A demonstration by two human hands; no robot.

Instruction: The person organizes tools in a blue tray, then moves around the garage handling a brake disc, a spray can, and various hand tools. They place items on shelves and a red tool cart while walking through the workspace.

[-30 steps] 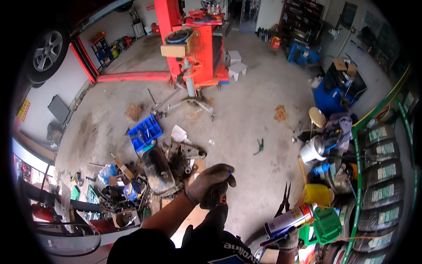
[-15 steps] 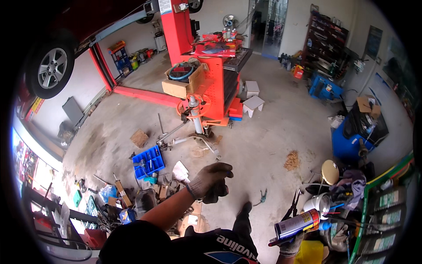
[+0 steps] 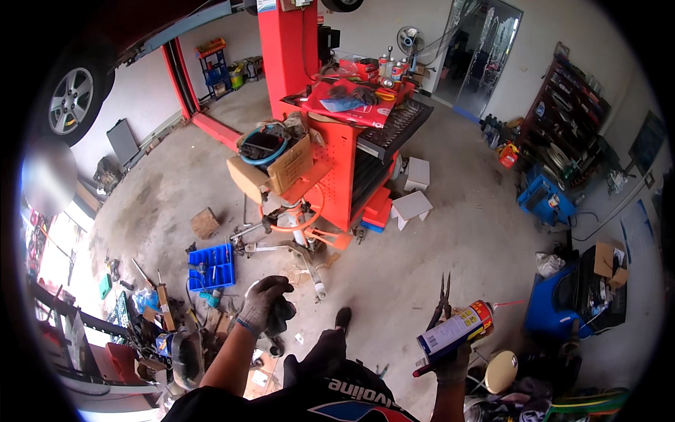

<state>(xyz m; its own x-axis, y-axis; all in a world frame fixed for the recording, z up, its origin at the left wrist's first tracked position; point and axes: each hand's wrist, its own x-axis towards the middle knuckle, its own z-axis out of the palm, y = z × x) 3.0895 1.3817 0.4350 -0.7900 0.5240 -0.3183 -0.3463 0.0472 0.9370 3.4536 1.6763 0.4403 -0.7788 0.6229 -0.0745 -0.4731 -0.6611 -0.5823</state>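
My right hand (image 3: 452,367), in a glove, is closed round a spray can (image 3: 450,333) of white, blue and yellow, tilted with its red end up to the right. A thin red straw (image 3: 509,304) sticks out from that end. The same hand also grips long-nose pliers (image 3: 444,299); their dark jaws point up behind the can, and a red handle end shows below it. My left hand (image 3: 261,307), gloved in grey with dark fingers, is curled in front of me. Whatever its fingers may hold is too dark to make out.
Ahead stands a red tool cart (image 3: 336,169) with a cardboard box (image 3: 292,167) of items at its near side. A blue divided tray (image 3: 211,267) and many loose tools lie on the floor at left. Near my right arm is a round stool (image 3: 501,371); farther right, a blue machine (image 3: 562,299).
The tool cart and box appear nearer and larger as I have moved forward. My left hand sits farther left in the picture. The can has shifted slightly left and up, and its straw now shows.
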